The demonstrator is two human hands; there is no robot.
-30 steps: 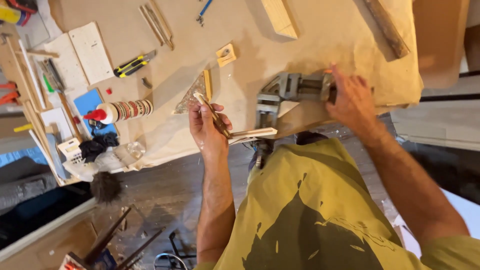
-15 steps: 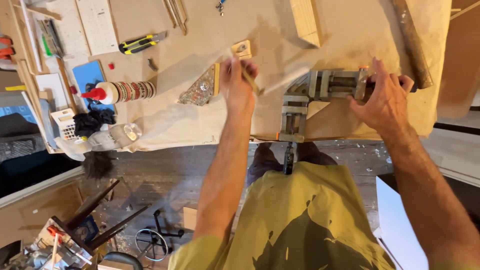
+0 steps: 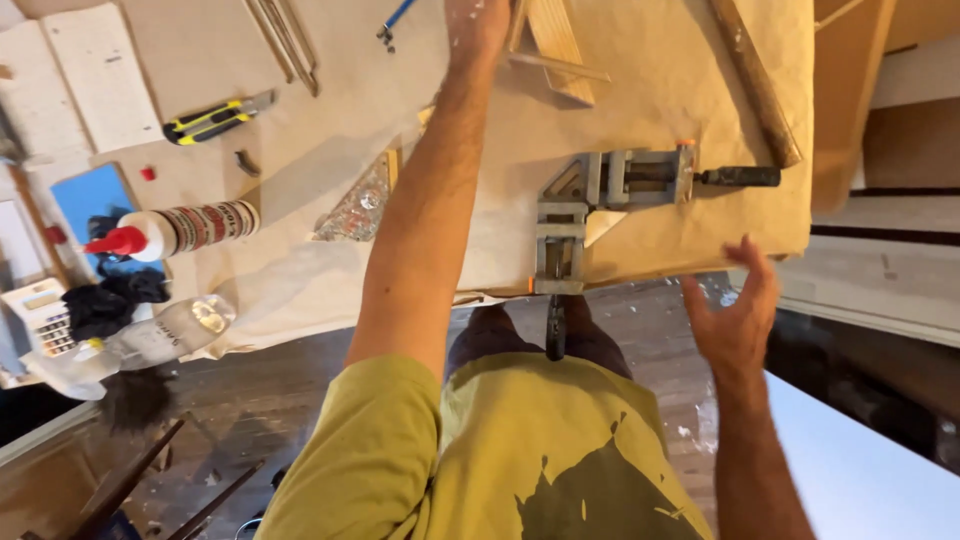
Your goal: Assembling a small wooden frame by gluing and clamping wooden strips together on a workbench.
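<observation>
My left hand point(image 3: 478, 28) reaches far across the paper-covered table point(image 3: 680, 90), its fingers cut off by the top edge. It lies beside a pale wooden block point(image 3: 556, 45) and a thin wood strip point(image 3: 560, 68); whether it grips anything is hidden. My right hand point(image 3: 735, 312) hovers off the table's near edge with fingers spread and nothing in it. It sits below the grey metal corner clamp point(image 3: 590, 195), apart from it. The clamp has one black handle point(image 3: 742, 177) pointing right and another point(image 3: 555, 328) hanging over the edge. A light wood piece point(image 3: 602, 226) sits in its corner.
On the left lie a glue bottle with a red cap point(image 3: 185, 228), a yellow and black utility knife point(image 3: 215, 118), a glittery triangular piece point(image 3: 355, 205), white boards point(image 3: 95, 75), a calculator point(image 3: 40, 318) and a clear plastic bottle point(image 3: 165, 335). A long dark wooden stick point(image 3: 757, 85) lies at the right.
My left arm has stretched farther across the table toward the wooden block. My right hand has let go of the clamp's handle and drawn back off the table edge, open.
</observation>
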